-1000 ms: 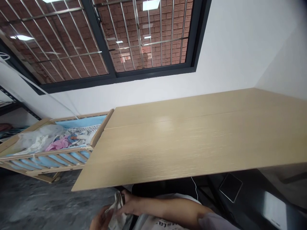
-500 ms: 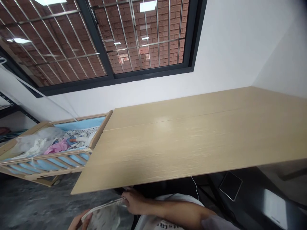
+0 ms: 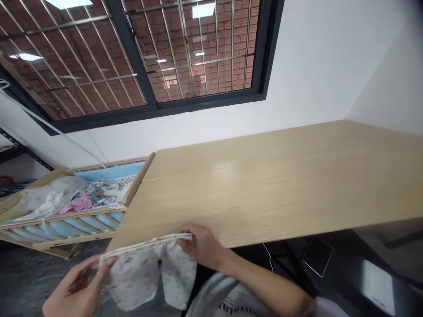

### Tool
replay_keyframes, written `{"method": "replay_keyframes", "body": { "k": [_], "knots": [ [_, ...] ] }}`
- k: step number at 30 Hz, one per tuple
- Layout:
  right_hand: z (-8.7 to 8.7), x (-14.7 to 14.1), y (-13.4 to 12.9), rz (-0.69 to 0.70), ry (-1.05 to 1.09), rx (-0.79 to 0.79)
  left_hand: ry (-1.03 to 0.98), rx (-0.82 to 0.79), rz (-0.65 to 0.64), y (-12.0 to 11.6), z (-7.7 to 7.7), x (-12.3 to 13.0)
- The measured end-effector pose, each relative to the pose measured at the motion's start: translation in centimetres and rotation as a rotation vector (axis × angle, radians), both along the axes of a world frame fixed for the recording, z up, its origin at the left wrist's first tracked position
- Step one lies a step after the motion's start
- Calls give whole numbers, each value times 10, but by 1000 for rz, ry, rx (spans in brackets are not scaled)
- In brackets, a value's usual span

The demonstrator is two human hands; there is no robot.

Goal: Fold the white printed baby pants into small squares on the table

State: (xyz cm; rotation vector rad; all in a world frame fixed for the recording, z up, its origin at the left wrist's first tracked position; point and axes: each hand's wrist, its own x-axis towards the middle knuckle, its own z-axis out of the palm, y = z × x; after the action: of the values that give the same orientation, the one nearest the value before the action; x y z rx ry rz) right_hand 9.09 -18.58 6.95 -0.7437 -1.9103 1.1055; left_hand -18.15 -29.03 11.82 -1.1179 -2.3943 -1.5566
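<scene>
Stretched between my two hands is a small pair of white baby pants with a faint print. Its banded edge runs from hand to hand, and two leg-like parts hang below with a gap between them. My left hand pinches one end of the band at the lower left. At the other end, my right hand grips the band over the near edge of the wooden table. Part of the cloth overlaps the table's near left corner; the rest hangs in front of it.
Left of the table stands a wooden crib with blue lining, holding a pink cloth, other crumpled cloths and a clear plastic bag. A dark surface at lower right bears a black tablet-like object and a pale rectangular object. A barred window is behind.
Both hands have come up with the baby pants from below the table's near edge. More of the cloth shows now, and my right hand has moved right and over the tabletop.
</scene>
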Motion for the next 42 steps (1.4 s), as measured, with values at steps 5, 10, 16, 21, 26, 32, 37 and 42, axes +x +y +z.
{"method": "replay_keyframes", "body": {
  "k": [5, 10, 16, 21, 26, 32, 37, 42],
  "knots": [
    [63, 69, 34, -178, 87, -74, -42, 113, -164, 39, 40, 57],
    [101, 136, 68, -66, 71, -116, -47, 139, -407, 82, 59, 91],
    [112, 179, 110, -92, -57, -44, -186, 95, -653, 150, 62, 122],
    [91, 189, 162, -155, -145, -87, -238, -18, -782, 216, 35, 130],
    [45, 186, 222, -195, -194, -160, -160, -114, -832, 282, -13, 125],
    [-3, 177, 289, -267, -262, -223, -81, -224, -794, 351, -56, 129],
    [-27, 170, 336, -319, -356, -234, -38, -362, -734, 397, -75, 134],
    [-46, 162, 372, -394, -439, -239, -8, -472, -677, 421, -88, 140]
  ]
}}
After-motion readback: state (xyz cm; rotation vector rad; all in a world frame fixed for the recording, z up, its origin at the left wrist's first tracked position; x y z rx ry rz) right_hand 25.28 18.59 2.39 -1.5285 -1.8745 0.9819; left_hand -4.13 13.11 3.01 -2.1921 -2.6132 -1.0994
